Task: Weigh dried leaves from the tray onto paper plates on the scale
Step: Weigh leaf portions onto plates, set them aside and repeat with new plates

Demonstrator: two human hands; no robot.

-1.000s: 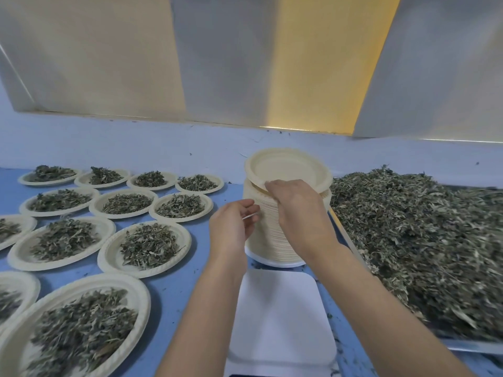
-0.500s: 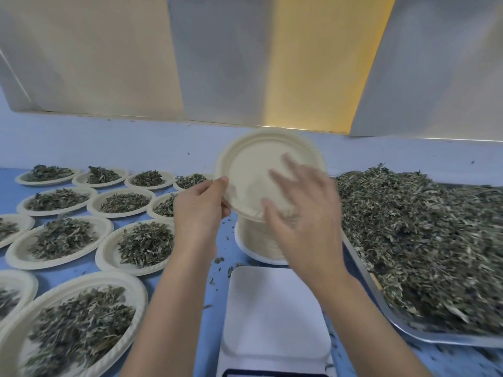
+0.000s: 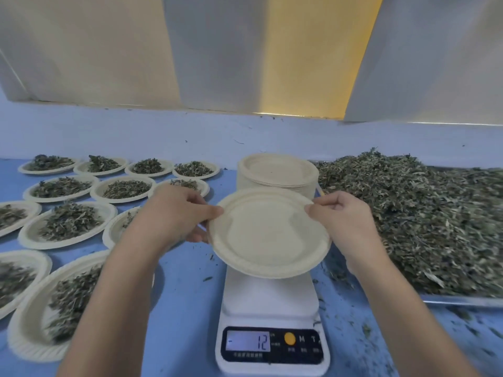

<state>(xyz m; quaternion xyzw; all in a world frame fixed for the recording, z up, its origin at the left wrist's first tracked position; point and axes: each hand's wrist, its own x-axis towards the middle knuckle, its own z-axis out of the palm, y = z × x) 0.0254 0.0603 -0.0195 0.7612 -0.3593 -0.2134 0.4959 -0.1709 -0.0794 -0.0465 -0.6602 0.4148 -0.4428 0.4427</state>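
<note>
Round ribbed paper plate (image 3: 268,235) between both hands, above smooth white scale (image 3: 270,303).

Both hands, left hand (image 3: 174,213) & right hand (image 3: 340,216), pinch empty paper plate (image 3: 268,235) over scale (image 3: 272,300), display -12.

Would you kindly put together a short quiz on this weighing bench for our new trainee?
1. True or false: the plate held by the left hand and the right hand is empty.
2. Where is the tray of dried leaves? A) right of the scale B) left of the scale C) on top of the scale
3. Fill in: the scale's display shows the digits ___.
Key: 1 true; 2 A; 3 12.
</note>
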